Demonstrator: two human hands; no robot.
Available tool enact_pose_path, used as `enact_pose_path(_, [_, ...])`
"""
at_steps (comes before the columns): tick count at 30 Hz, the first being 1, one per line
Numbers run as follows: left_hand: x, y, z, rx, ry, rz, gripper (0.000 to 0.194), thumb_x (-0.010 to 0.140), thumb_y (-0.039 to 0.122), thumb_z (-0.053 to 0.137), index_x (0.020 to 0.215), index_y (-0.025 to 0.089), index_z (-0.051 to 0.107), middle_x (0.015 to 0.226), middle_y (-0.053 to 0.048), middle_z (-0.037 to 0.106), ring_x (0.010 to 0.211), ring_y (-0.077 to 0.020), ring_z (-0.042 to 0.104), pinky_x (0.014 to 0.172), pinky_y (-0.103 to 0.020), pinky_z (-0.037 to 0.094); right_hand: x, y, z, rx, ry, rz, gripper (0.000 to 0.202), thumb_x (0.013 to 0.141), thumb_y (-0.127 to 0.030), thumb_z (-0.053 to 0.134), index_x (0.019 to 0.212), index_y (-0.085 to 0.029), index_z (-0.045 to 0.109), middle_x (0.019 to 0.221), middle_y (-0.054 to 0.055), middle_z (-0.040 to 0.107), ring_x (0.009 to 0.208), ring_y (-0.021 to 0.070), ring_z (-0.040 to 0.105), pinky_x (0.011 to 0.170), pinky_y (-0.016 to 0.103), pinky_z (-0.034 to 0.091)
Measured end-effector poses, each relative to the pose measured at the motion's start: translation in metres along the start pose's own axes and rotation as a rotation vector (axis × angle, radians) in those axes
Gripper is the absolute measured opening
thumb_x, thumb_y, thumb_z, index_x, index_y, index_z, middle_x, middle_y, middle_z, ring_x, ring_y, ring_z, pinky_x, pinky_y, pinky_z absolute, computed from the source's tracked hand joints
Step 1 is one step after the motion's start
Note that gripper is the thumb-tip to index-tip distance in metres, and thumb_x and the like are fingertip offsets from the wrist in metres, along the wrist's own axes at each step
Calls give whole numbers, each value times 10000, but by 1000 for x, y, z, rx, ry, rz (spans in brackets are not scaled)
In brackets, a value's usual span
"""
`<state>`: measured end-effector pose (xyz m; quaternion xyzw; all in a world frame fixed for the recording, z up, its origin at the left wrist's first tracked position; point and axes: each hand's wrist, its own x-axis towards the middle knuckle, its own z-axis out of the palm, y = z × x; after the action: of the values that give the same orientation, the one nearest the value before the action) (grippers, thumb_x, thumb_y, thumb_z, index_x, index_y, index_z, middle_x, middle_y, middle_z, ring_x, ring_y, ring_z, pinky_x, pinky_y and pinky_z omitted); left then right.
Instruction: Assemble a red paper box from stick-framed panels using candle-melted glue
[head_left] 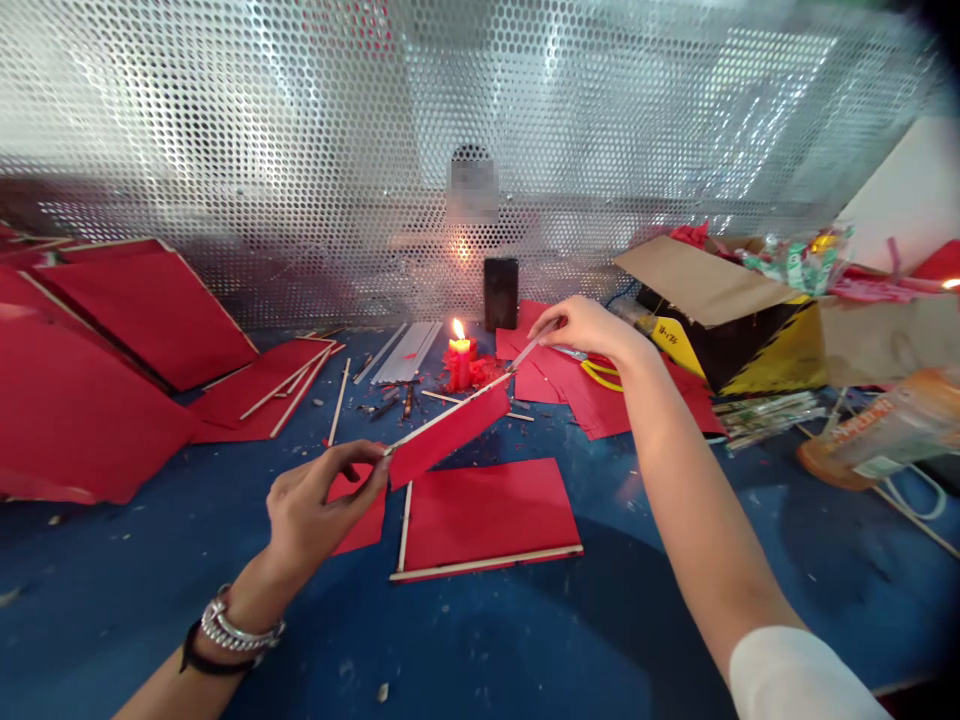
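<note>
My left hand (319,505) is closed in a pinch on the near end of a red card (450,440), which it holds tilted above the table. A thin pale wooden strip runs along that card's upper edge. In my right hand (577,330) is a thin translucent glue stick (527,352), its lower tip at the far end of the wooden strip. Just behind the raised card burns a red candle (460,368) with melted wax around its base. Below it, another red card (491,515) lies flat, with wooden strips along its left and front edges.
Red panels (161,310) stand and lie at left. Translucent glue sticks (407,352) lie behind the candle's left side. A black phone (501,293) leans against the perforated metal screen (337,150). At right are yellow-handled scissors (600,374), a cardboard box (772,345) and a plastic jar (877,430).
</note>
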<state>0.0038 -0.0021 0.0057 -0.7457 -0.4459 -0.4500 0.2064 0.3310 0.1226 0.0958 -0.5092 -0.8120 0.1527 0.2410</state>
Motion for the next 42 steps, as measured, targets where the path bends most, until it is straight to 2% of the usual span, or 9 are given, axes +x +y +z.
enact_pose_path(9, [1,1,1,-11,9,-3,114,705,218,690,787,206,611,540,74,625,434,-56,560,451,-147,393,2,9,2,-15,11,-9,197,671,-112,581,784,-202,715,779,25,708,745,160,642,719,255,465])
enact_pose_path(15, [-2,-1,3,2,16,-39,92,714,247,676,780,215,621,540,72,628,422,-65,560,454,-158,404,2,6,1,-72,22,-61,209,679,-107,556,782,-204,710,754,18,685,713,146,615,691,252,446])
enact_pose_path(19, [-3,-2,3,0,3,-17,105,711,235,676,798,223,619,556,71,637,429,-68,568,455,-162,412,0,0,0,-166,24,-143,206,709,-125,538,787,-210,708,799,27,647,727,145,578,686,261,422])
enact_pose_path(26, [-3,-2,3,-4,18,-9,89,709,232,669,787,227,625,545,73,633,427,-71,571,476,-170,434,1,-2,2,-232,89,-172,232,726,-104,509,803,-222,693,842,34,550,751,143,524,688,264,392])
enact_pose_path(32, [0,0,1,-18,19,30,104,704,202,680,783,217,614,538,84,620,412,-51,551,465,-155,421,2,0,5,-238,123,-207,237,714,-68,479,739,-217,662,831,33,502,744,141,496,676,272,378])
enact_pose_path(38, [0,-1,1,0,32,-6,98,708,219,675,783,226,613,534,85,619,401,-57,543,456,-162,417,1,0,8,-209,103,-211,203,690,-51,458,697,-198,597,821,27,510,736,137,500,657,267,376])
enact_pose_path(42, [-1,-2,1,-2,22,-33,98,712,219,675,786,229,611,538,83,623,431,-66,565,465,-162,420,-1,-4,7,-126,35,-171,124,682,-82,481,697,-197,526,776,9,567,727,135,526,665,257,395])
